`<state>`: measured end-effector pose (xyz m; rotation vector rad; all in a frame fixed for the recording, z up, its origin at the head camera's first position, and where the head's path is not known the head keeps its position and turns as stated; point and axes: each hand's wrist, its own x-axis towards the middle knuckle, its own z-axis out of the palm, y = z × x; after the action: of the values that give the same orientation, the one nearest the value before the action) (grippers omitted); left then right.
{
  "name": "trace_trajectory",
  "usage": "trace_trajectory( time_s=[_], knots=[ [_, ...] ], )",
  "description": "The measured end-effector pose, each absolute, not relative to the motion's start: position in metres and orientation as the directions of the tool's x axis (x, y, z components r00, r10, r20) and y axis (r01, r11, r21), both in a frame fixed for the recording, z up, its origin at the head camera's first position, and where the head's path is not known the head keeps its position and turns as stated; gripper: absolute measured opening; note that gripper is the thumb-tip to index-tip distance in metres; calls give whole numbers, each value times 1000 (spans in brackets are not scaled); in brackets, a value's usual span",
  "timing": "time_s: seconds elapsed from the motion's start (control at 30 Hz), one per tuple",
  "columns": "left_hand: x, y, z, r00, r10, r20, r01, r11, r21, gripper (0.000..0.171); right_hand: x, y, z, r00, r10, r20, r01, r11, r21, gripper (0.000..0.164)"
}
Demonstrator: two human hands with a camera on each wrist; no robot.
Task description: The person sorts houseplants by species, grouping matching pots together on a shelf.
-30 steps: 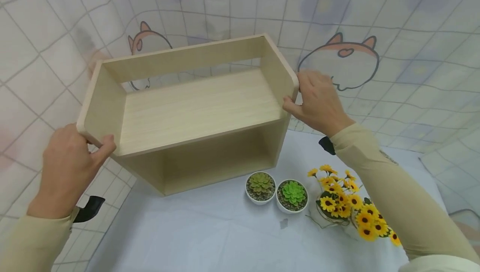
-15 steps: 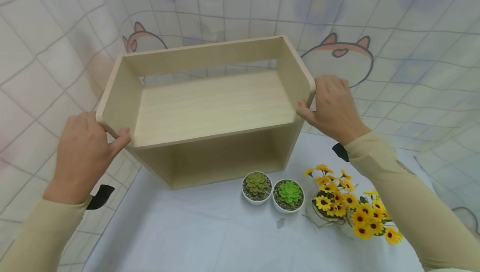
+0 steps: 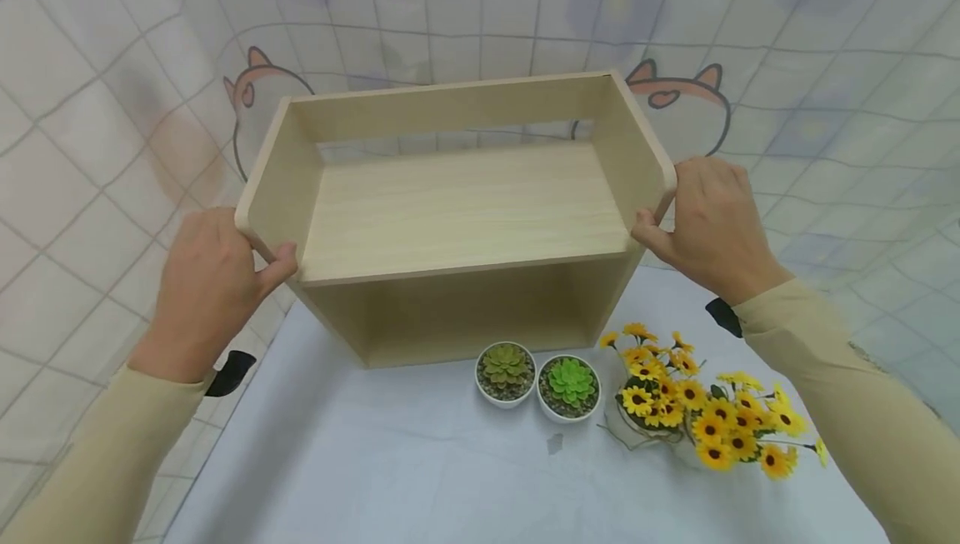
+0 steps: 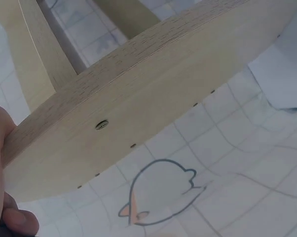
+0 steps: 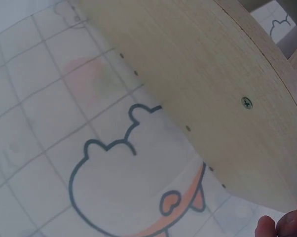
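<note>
A pale wooden two-tier shelf (image 3: 465,202) stands at the back of the table, its open front facing me. My left hand (image 3: 206,277) grips the front edge of its left side panel, the thumb on the inner face. On the opposite side panel my right hand (image 3: 712,223) holds the front edge in the same way, thumb inside. Fingertips curl by the outer face of the left panel (image 4: 138,106) in the left wrist view. The right wrist view shows the right panel (image 5: 203,84) with a screw head, and fingertips at its lower corner.
Two white pots with succulents, one dull green (image 3: 506,369) and one bright green (image 3: 570,384), stand before the shelf. To their right are potted yellow flowers (image 3: 648,386) and more yellow flowers (image 3: 738,427) beside them. A white cloth covers the table (image 3: 420,461); a patterned curtain (image 3: 480,11) hangs behind.
Both hands and the shelf have shifted to the right in the head view, and the shelf has turned to sit more level. The pots have barely shifted in view.
</note>
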<state>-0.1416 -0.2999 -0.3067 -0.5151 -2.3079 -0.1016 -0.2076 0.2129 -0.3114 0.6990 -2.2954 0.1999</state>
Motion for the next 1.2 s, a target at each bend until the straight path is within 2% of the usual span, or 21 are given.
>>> trace_trajectory(
  time_s=[0.23, 0.4, 0.57, 0.77, 0.93, 1.07, 1.2],
  knots=[
    [-152, -291, -304, -662, 347, 664, 417, 907, -58, 32, -201, 228, -313, -599, -410, 688, -523, 851, 51, 47],
    [-160, -286, -304, -636, 365, 680, 407, 907, -106, 35, -197, 235, -313, -625, -401, 670, -496, 866, 55, 51],
    [-168, -279, -304, -622, 373, 689, 392, 910, -139, 38, -195, 243, -313, -610, -402, 683, -484, 871, 81, 56],
    [-174, -264, -302, -683, 325, 654, 351, 931, -97, 42, -192, 257, -313, -593, -389, 705, -468, 879, 92, 62],
    [-181, -254, -300, -717, 334, 612, 359, 929, -86, 41, -185, 267, -310, -625, -378, 682, -442, 893, 90, 66],
    [-189, -247, -300, -724, 346, 597, 370, 925, -88, 39, -180, 274, -308, -657, -374, 655, -416, 904, 98, 70],
    [-195, -240, -300, -700, 369, 612, 393, 914, -102, 36, -177, 282, -309, -649, -371, 665, -401, 909, 116, 70]
  ],
)
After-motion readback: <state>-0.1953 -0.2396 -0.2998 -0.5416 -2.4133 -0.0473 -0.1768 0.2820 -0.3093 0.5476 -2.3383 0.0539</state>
